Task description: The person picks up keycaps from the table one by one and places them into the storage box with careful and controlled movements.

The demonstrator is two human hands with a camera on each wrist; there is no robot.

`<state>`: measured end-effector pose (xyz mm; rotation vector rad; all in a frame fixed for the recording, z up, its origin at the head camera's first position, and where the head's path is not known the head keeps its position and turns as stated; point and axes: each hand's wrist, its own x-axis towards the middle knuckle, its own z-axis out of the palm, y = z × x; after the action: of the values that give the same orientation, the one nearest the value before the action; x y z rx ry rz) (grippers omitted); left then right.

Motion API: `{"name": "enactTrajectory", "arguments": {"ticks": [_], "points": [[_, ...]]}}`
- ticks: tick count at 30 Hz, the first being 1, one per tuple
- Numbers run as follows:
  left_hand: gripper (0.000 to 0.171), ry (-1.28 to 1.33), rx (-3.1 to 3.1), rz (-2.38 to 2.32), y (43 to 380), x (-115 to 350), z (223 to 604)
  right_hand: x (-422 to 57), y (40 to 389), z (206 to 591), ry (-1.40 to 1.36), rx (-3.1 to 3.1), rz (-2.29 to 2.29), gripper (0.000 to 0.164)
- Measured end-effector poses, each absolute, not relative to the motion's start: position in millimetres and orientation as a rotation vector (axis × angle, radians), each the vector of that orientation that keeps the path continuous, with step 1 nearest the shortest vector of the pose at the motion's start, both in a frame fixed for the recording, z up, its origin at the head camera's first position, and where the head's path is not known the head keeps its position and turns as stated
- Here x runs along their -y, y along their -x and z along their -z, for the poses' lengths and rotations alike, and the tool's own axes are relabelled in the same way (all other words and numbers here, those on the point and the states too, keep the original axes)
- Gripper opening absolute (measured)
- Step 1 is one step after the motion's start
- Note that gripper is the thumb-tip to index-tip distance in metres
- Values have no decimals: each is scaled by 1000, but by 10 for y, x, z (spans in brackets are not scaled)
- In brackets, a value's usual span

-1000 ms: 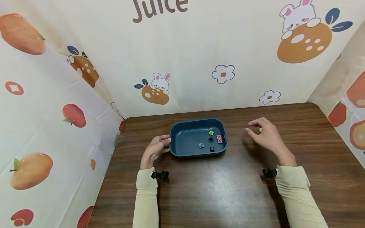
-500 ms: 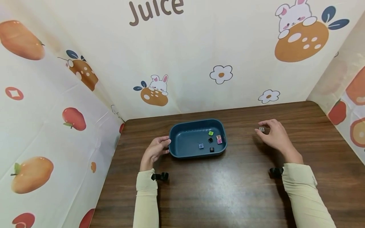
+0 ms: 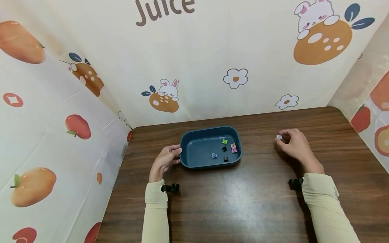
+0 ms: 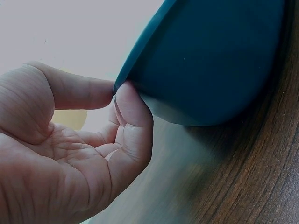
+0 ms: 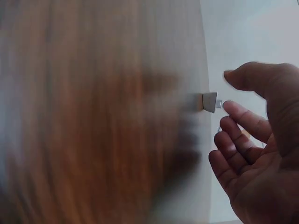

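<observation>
At the blue tray's [image 3: 194, 164] left end, my left hand [image 3: 165, 160] pinches the rim between thumb and curled fingers. In the left wrist view, the thumb and index finger meet at the rim of the tray [image 4: 205, 60]. My right hand [image 3: 296, 146] is over the table right of the tray, thumb and index finger apart. By its fingertips stands a small white piece [image 3: 279, 137] that looks like a keycap. In the right wrist view, the keycap [image 5: 209, 102] rests on the table with a small stub pointing toward the index fingertip; the hand [image 5: 261, 135] does not grip it.
Inside the tray, toward its right half, lie several similar small pieces: green [image 3: 225, 141], pink [image 3: 234, 150], blue [image 3: 214, 155] and black [image 3: 226, 159] among them. A printed cloth wall [image 3: 200, 91] stands behind the wooden table [image 3: 218, 202].
My right hand has moved right to the white keycap, which its fingers earlier partly covered. My left hand stays on the tray's rim, and the tray has not moved.
</observation>
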<state>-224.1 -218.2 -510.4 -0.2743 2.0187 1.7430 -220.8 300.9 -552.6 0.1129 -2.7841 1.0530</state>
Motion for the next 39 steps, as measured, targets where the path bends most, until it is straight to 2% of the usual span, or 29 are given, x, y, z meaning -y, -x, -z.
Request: {"name": "enactTrajectory", "arguments": {"ticks": [39], "points": [[42,297,-2034,-1746,2244,2184,5131,-3033,2253,5652,-40,2797,-1030,32]]}}
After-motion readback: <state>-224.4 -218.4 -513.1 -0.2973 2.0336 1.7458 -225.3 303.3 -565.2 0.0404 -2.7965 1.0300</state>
